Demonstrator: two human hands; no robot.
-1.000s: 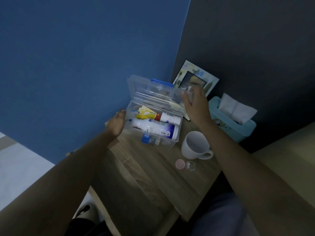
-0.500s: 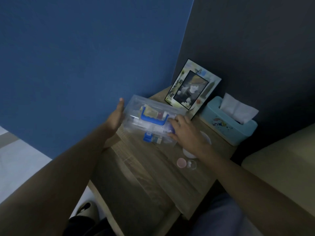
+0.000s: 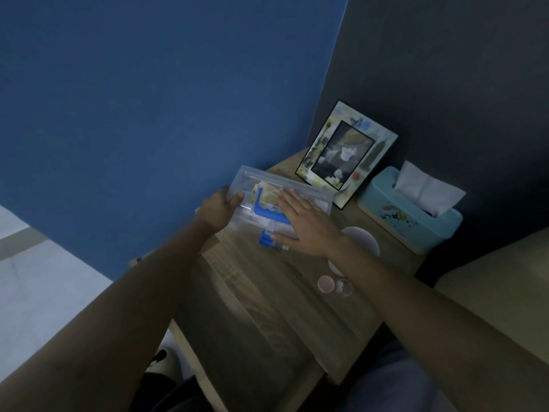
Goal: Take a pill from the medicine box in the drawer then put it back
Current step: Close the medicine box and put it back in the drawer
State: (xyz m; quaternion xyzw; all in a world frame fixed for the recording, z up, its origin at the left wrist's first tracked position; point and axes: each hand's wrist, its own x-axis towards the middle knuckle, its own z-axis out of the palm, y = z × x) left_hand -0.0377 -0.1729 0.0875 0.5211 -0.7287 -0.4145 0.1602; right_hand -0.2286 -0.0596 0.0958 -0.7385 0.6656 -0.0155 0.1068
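The clear plastic medicine box [image 3: 261, 185] with a blue handle [image 3: 267, 215] and blue front latch [image 3: 266, 240] lies on the wooden bedside table [image 3: 267, 292], its lid down. My left hand [image 3: 218, 211] grips the box's left end, thumb on the lid. My right hand [image 3: 309, 224] lies flat on the lid's right half, fingers spread. Packets and bottles show dimly through the lid. No pill is visible in either hand.
A picture frame [image 3: 344, 153] leans at the back corner. A teal tissue box [image 3: 413, 215] stands at the right. A white mug [image 3: 364, 239] is partly behind my right wrist. A small pink cap [image 3: 326, 283] and a clear cap [image 3: 344, 287] lie in front of it. A blue wall is on the left.
The box's lid, open a second ago, has come down shut. My right hand moved from the raised lid down onto it; my left hand shifted further onto the left end.
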